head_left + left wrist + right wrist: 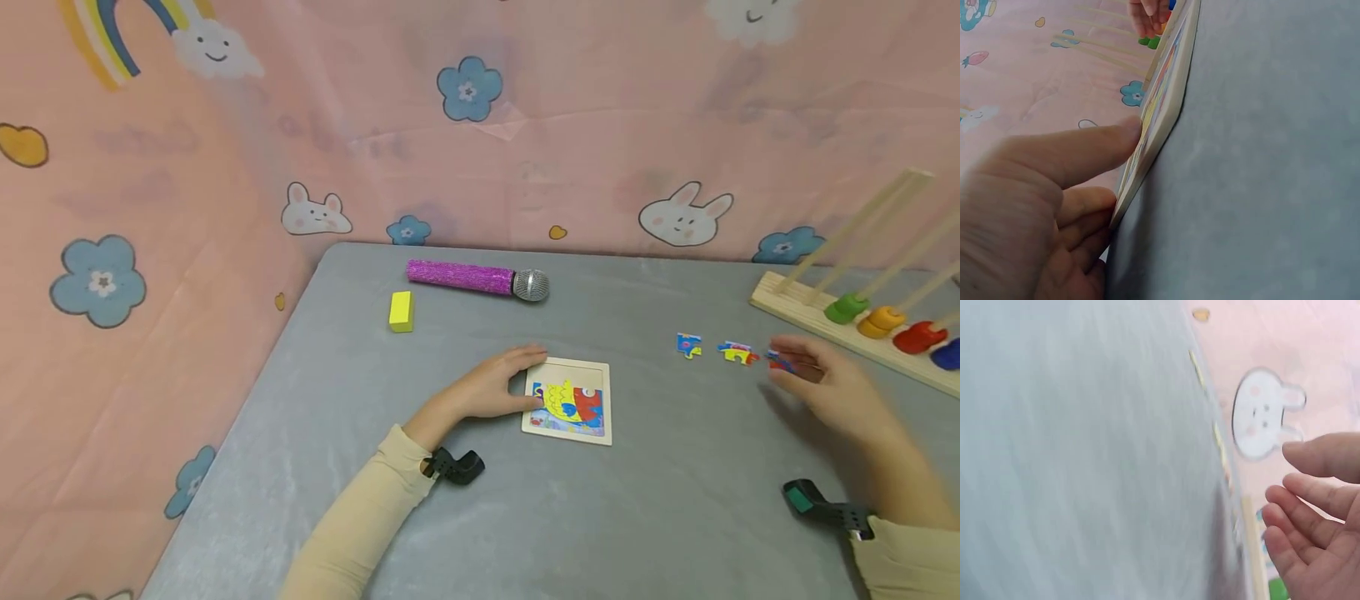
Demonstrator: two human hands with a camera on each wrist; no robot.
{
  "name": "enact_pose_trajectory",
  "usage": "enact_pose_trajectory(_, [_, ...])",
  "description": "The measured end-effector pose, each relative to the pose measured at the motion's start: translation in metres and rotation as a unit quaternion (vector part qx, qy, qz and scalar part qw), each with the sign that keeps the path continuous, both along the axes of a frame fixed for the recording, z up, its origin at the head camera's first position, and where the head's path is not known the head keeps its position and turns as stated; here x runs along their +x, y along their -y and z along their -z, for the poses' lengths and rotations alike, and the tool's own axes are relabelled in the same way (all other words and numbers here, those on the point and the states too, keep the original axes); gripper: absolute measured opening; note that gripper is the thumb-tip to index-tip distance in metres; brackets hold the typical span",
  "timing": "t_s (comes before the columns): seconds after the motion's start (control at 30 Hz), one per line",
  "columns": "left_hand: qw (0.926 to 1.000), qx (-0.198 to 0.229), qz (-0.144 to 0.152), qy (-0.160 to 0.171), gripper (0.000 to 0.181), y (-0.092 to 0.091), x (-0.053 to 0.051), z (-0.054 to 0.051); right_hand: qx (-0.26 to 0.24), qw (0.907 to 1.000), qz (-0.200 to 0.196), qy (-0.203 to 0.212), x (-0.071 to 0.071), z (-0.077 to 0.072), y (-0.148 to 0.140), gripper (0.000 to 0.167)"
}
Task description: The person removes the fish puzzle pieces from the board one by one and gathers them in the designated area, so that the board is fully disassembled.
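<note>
Kids' play corner by the look of it; home vs. nursery vs. studio can't be told. Signs: creased pink cloth-like backdrop point(375, 125) behind & to L, printed w/ cartoon motifs, e.g. white rabbit heads point(686, 218), blue five-petal flowers point(468, 89), smiling white clouds point(213, 50), striped rainbow point(116, 42). Plain grey surface point(637, 517) just in front carries toys: sq. pale-wood puzzle tray point(577, 370) w/ bright cartoon pic, small flat multicol. jigsaw pcs point(737, 352) near pale-wood peg rack point(798, 305) w/ green, orange, red & blue pcs, purple glittery mic point(465, 277) w/ silver mesh head, yellow rect. block point(401, 312).
</note>
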State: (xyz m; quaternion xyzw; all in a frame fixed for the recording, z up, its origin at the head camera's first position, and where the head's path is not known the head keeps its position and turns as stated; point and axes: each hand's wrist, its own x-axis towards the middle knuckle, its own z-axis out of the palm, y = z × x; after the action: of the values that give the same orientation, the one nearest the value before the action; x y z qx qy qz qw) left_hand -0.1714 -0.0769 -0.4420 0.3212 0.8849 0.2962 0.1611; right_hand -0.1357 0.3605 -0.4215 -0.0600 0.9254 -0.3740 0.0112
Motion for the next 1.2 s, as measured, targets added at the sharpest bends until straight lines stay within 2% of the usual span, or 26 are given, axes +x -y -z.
enact_pose_trajectory(0.17, [0.9998, -0.011, 0.015, 0.0, 0.075, 0.003, 0.003, -0.004, 0.0, 0.9991, -0.037, -0.021, 0.004, -0.009, 0.029, 0.048])
enact_pose_trajectory(0.27, [0.9998, -0.012, 0.014, -0.005, 0.076, 0.005, 0.009, -0.007, -0.013, 0.9971, -0.067, -0.033, 0.005, -0.012, 0.05, 0.047])
enact_pose_trajectory(0.4, [0.9999, -0.009, 0.007, -0.011, 0.075, 0.006, 0.019, -0.009, -0.06, 0.9887, -0.125, -0.057, 0.005, -0.015, 0.077, 0.045])
enact_pose_trajectory(0.53, [0.9997, -0.011, 0.006, -0.022, 0.075, 0.006, 0.026, -0.007, -0.092, 0.98, -0.166, -0.06, 0.004, -0.017, 0.103, 0.043])
enact_pose_trajectory(0.73, [0.9993, 0.002, -0.001, -0.037, 0.075, 0.008, 0.028, -0.002, -0.077, 0.9753, -0.202, -0.045, 0.002, -0.02, 0.145, 0.042])
enact_pose_trajectory(0.87, [0.9991, 0.002, 0.002, -0.043, 0.076, 0.009, 0.028, -0.001, -0.075, 0.9728, -0.218, -0.016, 0.0, -0.018, 0.169, 0.042])
enact_pose_trajectory(1.03, [0.999, 0.005, 0.004, -0.045, 0.076, 0.01, 0.027, 0.0, -0.083, 0.9703, -0.227, 0.018, -0.002, -0.014, 0.193, 0.043])
enact_pose_trajectory(1.2, [0.9989, 0.005, 0.006, -0.047, 0.076, 0.009, 0.027, 0.001, -0.077, 0.9686, -0.235, 0.03, -0.001, -0.01, 0.21, 0.043])
